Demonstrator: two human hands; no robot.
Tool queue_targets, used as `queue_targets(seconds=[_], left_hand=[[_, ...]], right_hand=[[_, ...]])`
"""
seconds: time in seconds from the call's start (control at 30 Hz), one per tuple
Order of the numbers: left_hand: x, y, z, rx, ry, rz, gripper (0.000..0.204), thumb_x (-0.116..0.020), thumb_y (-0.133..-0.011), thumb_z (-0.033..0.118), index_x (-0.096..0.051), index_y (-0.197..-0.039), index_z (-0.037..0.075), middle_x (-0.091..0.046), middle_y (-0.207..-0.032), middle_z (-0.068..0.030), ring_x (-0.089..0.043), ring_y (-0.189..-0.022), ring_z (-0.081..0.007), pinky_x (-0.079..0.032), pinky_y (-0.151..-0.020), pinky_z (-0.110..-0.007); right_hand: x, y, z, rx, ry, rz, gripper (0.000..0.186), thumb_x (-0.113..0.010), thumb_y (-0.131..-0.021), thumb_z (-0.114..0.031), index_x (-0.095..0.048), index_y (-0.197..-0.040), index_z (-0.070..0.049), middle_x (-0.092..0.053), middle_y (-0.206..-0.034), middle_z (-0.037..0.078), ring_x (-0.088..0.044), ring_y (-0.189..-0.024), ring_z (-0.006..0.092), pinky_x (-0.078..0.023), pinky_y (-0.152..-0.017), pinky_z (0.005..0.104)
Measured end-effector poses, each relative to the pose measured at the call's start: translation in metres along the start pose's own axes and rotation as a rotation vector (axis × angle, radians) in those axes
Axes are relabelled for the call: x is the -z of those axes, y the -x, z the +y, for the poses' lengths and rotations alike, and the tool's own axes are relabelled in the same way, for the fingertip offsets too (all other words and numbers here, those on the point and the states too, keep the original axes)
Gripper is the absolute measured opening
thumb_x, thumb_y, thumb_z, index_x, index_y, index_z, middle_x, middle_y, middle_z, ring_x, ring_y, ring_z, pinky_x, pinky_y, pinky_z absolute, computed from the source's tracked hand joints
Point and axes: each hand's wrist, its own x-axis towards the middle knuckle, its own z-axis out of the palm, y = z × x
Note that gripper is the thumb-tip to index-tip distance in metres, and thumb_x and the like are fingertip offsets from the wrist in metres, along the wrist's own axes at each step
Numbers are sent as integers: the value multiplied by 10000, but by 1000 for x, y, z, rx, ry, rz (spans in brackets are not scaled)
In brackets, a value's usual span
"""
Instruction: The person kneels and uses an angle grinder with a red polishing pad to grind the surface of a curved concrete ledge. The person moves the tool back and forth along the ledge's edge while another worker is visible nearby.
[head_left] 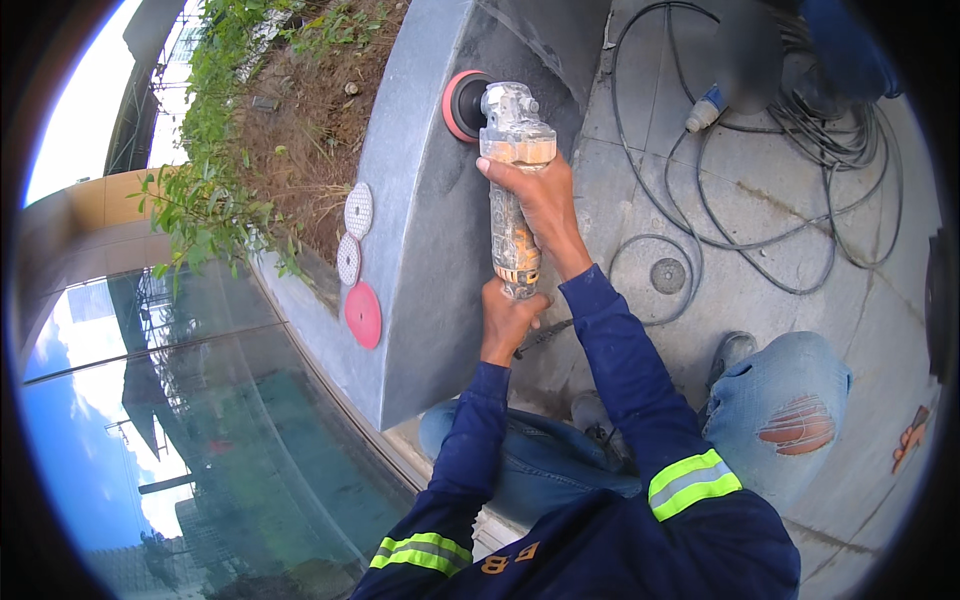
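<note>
A dusty grey and orange angle grinder [515,215] is gripped in both my hands. My right hand [548,205] wraps round its front body behind the metal head, with the thumb across the top. Lower down, my left hand [512,318] closes round the rear end of the handle. The grinder's black backing pad with a red rim [459,106] faces the grey stone wall [430,240] and appears to touch its side. On the wall's top ledge lie a larger white dotted pad [358,210], a smaller white dotted pad [348,259] and a pink-red disc [363,315].
Black cable [740,245] loops over the paving at right, near a blue and white plug [705,110]. A round grey disc [669,275] sits inside one loop. Another person's blue clothing [850,45] shows at upper right. Plants and soil [300,130] lie beyond the wall; reflective glass [230,430] stands left.
</note>
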Motion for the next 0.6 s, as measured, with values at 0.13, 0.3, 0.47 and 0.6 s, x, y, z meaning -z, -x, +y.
queue_targets(seconds=[0.13, 0.3, 0.47, 0.6], left_hand=[[3, 4, 7, 13, -45, 22, 318, -799, -732, 13, -699, -1026, -53, -707, -822, -61, -622, -567, -144, -479, -506, -317], [-4, 16, 0, 24, -22, 28, 250, -764, -752, -23, -697, -992, -37, -703, -778, -70, -632, -556, -149, -476, -507, -310], [7, 17, 2, -43, -46, 27, 273, -771, -748, -8, -698, -1009, -35, -701, -782, -67, -631, -557, -147, -472, -500, -315], [5, 23, -3, 87, -78, 26, 344, -826, -742, 45, -703, -1046, -57, -713, -808, -71, -643, -572, -148, -495, -507, -319]], right_hand=[[-3, 3, 0, -46, -47, 46, 445, -920, -852, -218, -732, -1202, -17, -759, -1035, 63, -718, -869, 142, -582, -772, 308], [4, 16, 4, -39, -3, 45, 442, -920, -857, -218, -731, -1201, -14, -761, -1035, 61, -719, -872, 142, -584, -781, 309], [-6, 16, 2, 3, -68, -20, 401, -904, -873, -211, -735, -1188, -30, -747, -997, 44, -716, -853, 143, -589, -761, 313], [8, 20, 17, -58, -60, 29, 418, -891, -883, -192, -714, -1220, -19, -716, -985, 50, -713, -798, 152, -598, -688, 324]])
